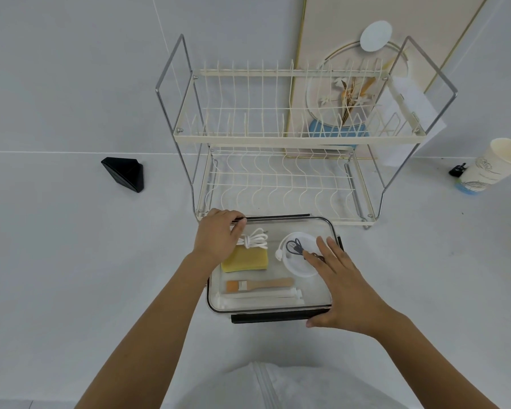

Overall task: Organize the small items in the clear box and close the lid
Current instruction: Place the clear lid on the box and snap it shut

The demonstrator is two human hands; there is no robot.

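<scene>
The clear box [281, 309] sits on the white table in front of me, with its clear lid [292, 225] lying on top. Through the lid I see a yellow sponge [245, 260], a coiled white cable [253, 241], a wooden brush [260, 284], a white tube [263, 296] and a round white dish [298, 270] with a dark cable [295, 247] in it. My left hand [219, 239] grips the lid's far left corner. My right hand [337, 284] lies flat on the lid's right side, thumb at the black front latch [272, 317].
A two-tier cream dish rack [278, 137] stands just behind the box. A black wedge-shaped object [124, 174] lies at the left. A paper cup [493, 165] and a small black clip [457, 170] are at the far right. A decorated board leans on the wall.
</scene>
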